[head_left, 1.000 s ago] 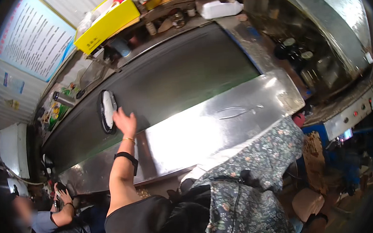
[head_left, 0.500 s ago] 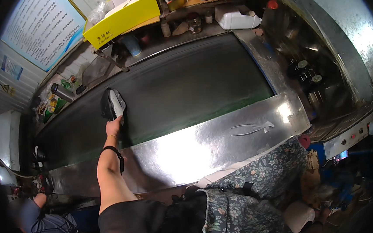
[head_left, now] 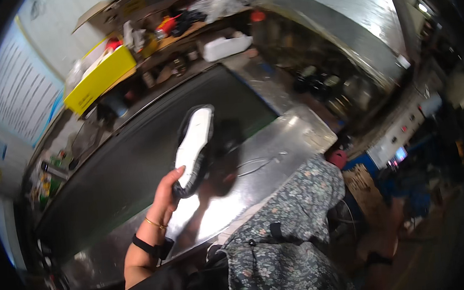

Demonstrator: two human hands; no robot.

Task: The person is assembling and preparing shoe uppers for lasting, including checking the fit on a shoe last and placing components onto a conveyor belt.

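Observation:
My left hand [head_left: 166,192] grips one end of a black shoe upper [head_left: 195,176], its white sole side [head_left: 195,137] turned up toward me. Thumb and fingers close round that end, and the shoe is held up over the near edge of the dark conveyor belt [head_left: 135,158]. Its shadow falls on the metal ledge [head_left: 291,135]. At the lower right, away from the belt, my right hand [head_left: 389,222] is dim and smeared by motion. Whether its fingers hold anything does not show.
Metal pincers [head_left: 258,165] lie on the ledge beyond my floral apron [head_left: 282,223]. Behind the belt, a shelf bears a yellow box [head_left: 101,79]; a white plastic jug [head_left: 227,46] stands near it. A control panel [head_left: 395,140] is at the right.
My left hand has lifted the shoe upper off the belt and brought it nearer and to the right. The view has swung right. My right hand has moved up at the lower right.

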